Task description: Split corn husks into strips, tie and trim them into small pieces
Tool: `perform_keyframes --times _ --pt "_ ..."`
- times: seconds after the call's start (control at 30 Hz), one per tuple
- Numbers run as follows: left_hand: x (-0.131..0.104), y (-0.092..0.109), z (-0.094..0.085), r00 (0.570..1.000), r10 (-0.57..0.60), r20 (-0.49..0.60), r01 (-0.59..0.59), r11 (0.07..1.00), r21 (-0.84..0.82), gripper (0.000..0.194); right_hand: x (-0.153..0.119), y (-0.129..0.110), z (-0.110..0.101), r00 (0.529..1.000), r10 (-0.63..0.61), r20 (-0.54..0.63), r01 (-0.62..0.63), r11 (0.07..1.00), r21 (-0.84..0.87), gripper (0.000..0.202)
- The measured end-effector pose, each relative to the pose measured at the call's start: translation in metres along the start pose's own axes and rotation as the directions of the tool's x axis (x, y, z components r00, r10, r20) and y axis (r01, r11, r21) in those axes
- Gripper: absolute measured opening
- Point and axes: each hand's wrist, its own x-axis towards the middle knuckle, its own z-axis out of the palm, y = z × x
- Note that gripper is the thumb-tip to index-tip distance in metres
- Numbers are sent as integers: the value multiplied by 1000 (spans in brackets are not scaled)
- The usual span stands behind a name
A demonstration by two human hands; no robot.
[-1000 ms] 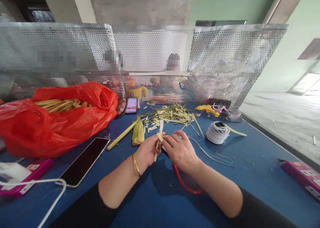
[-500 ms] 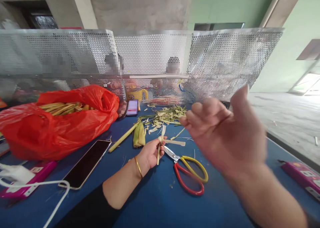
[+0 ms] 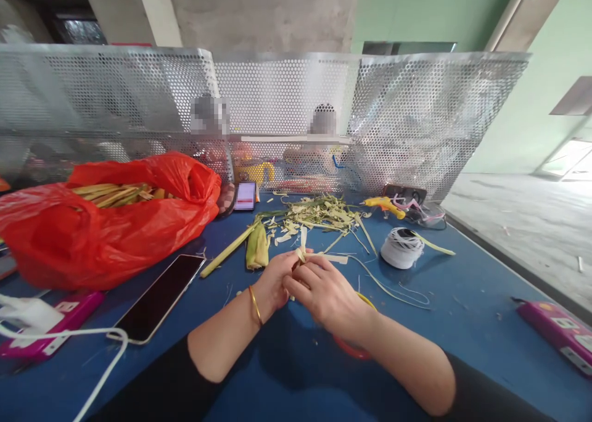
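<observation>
Pale leaf strips point(image 3: 303, 239) stick up and out to the right from between my two hands. My left hand point(image 3: 276, 280), with a gold bangle at its wrist, is closed on them. Fingers of my right hand point(image 3: 324, 289) are bent over the same strips and touch my left fingertips; the exact grip is hidden. Scissors point(image 3: 354, 348) with red and yellow handles lie mostly under my right hand and wrist. A green husk piece point(image 3: 257, 247) rests just beyond my left hand.
A red bag point(image 3: 152, 243) of stalks and a black phone point(image 3: 160, 298) are at the left. Leaf scraps point(image 3: 324, 212) lie at the back. White thread spool point(image 3: 401, 248), yellow glue gun point(image 3: 385, 206) and purple power strips point(image 3: 559, 332) stand around. People sit behind the perforated screen point(image 3: 282, 95).
My right hand has come down from its raised place near the camera to my left hand and the leaf strips. It now covers much of the scissors; the spool and glue gun have come into sight.
</observation>
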Motion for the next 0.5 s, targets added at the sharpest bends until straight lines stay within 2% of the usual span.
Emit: perform_keyframes --times 0.1,0.2,0.33,0.43,0.5 --pt "-1 4 1 996 -89 3 89 993 -78 16 -4 6 5 999 -32 -6 32 999 -29 30" --pt "-2 5 1 989 -146 -31 143 987 -73 6 -7 10 11 995 -93 -21 91 992 -84 28" --pt "-1 2 1 988 -151 -19 149 986 -73 10 -11 13 20 987 -149 -56 141 981 -135 25" --pt "-2 1 2 991 -129 28 131 988 -81 11 -12 13 20 994 -95 -62 90 992 -85 28" --pt "-4 3 3 994 -89 61 94 992 -88 11 -12 13 17 993 27 -117 -24 999 25 27"
